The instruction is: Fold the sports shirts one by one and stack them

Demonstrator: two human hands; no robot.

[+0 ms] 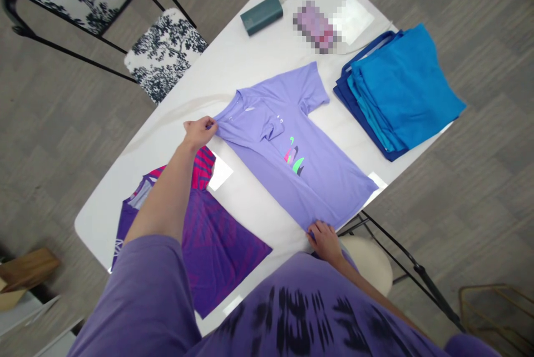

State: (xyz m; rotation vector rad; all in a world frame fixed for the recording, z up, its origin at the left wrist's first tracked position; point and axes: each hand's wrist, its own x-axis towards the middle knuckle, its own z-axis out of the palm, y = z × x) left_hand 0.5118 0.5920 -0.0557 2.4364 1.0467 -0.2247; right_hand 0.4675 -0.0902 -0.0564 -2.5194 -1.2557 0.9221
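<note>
A lavender T-shirt with a small colourful print lies across the white table, its near side folded over lengthwise and one sleeve lying on the chest. My left hand pinches the shirt's shoulder edge beside the collar, fingers closed. At the hem corner by the table's front edge, my right hand has its fingers curled onto the fabric. Under my left forearm lies a purple and pink T-shirt, partly hidden by the arm.
Blue folded garments are stacked at the table's right end. A dark green power bank with a cable and a blurred pink object lie at the far side. A patterned chair stands beyond the white table; a pale stool is near me.
</note>
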